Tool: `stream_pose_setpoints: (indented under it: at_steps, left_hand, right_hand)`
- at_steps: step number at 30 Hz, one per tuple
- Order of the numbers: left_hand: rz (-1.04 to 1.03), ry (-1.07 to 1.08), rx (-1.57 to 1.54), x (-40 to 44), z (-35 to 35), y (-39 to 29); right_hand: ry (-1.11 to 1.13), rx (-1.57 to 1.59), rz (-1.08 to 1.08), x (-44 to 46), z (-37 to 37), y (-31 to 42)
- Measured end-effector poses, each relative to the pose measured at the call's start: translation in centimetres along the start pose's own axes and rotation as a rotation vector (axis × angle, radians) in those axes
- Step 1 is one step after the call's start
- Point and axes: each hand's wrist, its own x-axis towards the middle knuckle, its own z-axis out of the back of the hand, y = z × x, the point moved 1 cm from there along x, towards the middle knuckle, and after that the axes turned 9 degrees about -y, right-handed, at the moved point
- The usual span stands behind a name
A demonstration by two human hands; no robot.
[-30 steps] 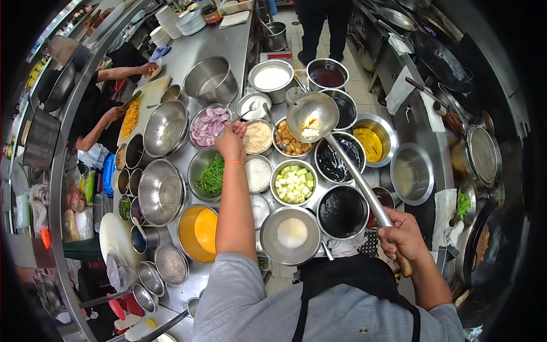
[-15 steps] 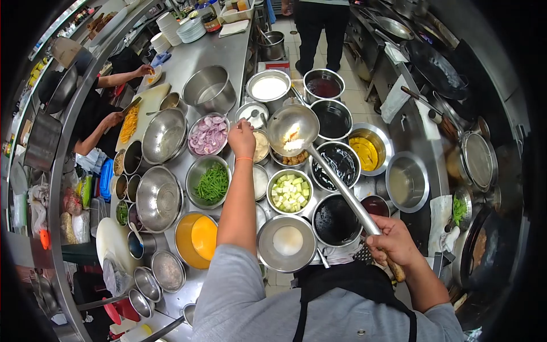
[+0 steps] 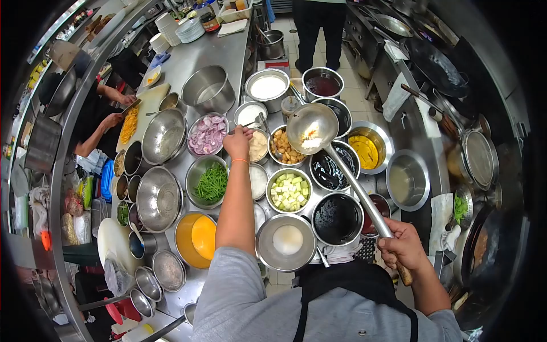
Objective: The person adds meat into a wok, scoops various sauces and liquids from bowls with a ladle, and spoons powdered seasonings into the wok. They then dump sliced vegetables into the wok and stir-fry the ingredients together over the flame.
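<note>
My left hand (image 3: 238,143) is closed around a small metal spoon (image 3: 250,122), whose end reaches over the bowl of white granules (image 3: 250,111). Beside that hand are sliced purple onions (image 3: 207,134) and a bowl of pale tan powder (image 3: 258,145). My right hand (image 3: 403,246) grips the wooden end of a long-handled ladle (image 3: 312,122). The ladle's bowl hangs over the dark-liquid pots and holds a little white and orange-brown seasoning. Below it sit a bowl of brown chunks (image 3: 283,147) and one of pale green cubes (image 3: 289,192).
Green cut vegetables (image 3: 210,185), an orange-yellow liquid (image 3: 200,236) and a pot of yellow oil (image 3: 364,153) stand around. Woks (image 3: 436,68) line the stove at right. A co-worker's hands (image 3: 117,117) with a knife are at a cutting board, left; another person stands ahead.
The ladle has shifted right, uncovering the brown chunks. My left hand has moved slightly down and left with the spoon. The co-worker's far hand has come back from the plate to the knife.
</note>
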Motion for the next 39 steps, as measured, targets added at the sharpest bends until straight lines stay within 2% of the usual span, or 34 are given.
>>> stream_pose_setpoints:
  at_steps: [3,6,7,11,13,17,24,31,33,34,35,37,38,39]
  left_hand:
    - [-0.031,-0.005,0.007,0.2,-0.1,0.4]
    - [-0.310,0.181,0.386,0.1,-0.7,1.0]
    - [-0.312,0.182,0.385,-0.1,-0.9,0.7]
    - [-0.168,0.133,0.243,0.0,-1.4,-0.1]
    - [0.024,0.045,-0.018,0.4,-0.7,-0.4]
    - [0.139,-0.019,-0.205,0.3,1.1,-1.8]
    - [0.094,-0.008,-0.258,-3.2,3.0,-7.4]
    - [0.049,0.007,-0.292,-7.1,4.2,-9.8]
    - [-0.010,0.107,-0.216,-10.2,4.5,-10.6]
    - [-0.158,0.104,-0.078,-10.8,4.7,-10.2]
    - [-0.154,0.104,-0.075,-10.9,5.2,-9.5]
    - [-0.464,0.013,0.186,-10.1,6.6,-7.7]
    - [-0.440,-0.001,0.313,-9.8,7.4,-6.9]
    - [-0.439,0.002,0.314,-9.7,8.0,-5.8]
  right_hand:
    - [0.023,-0.005,-0.005,0.0,-0.1,0.1]
    - [0.044,-0.003,-0.012,0.2,-0.2,-0.1]
    - [0.045,-0.016,-0.007,0.3,-0.2,-0.2]
    - [0.059,-0.007,-0.013,0.0,0.0,-0.5]
    - [0.054,0.007,-0.021,-0.1,0.0,-0.5]
    - [0.062,0.004,-0.012,-0.1,0.3,-0.6]
    - [0.090,-0.015,-0.032,0.0,-0.3,-0.4]
    - [0.149,-0.014,-0.024,0.6,-1.1,-0.7]
    - [0.162,-0.043,0.000,1.2,-1.3,-0.8]
    - [0.156,-0.050,-0.012,1.3,-1.7,-0.6]
    - [0.154,-0.048,-0.016,1.3,-1.7,-0.7]
    - [0.157,-0.051,0.000,1.4,-1.8,-0.8]
    - [0.157,-0.050,-0.002,1.3,-1.7,-0.8]
    - [0.151,-0.052,0.002,1.0,-1.5,-0.8]
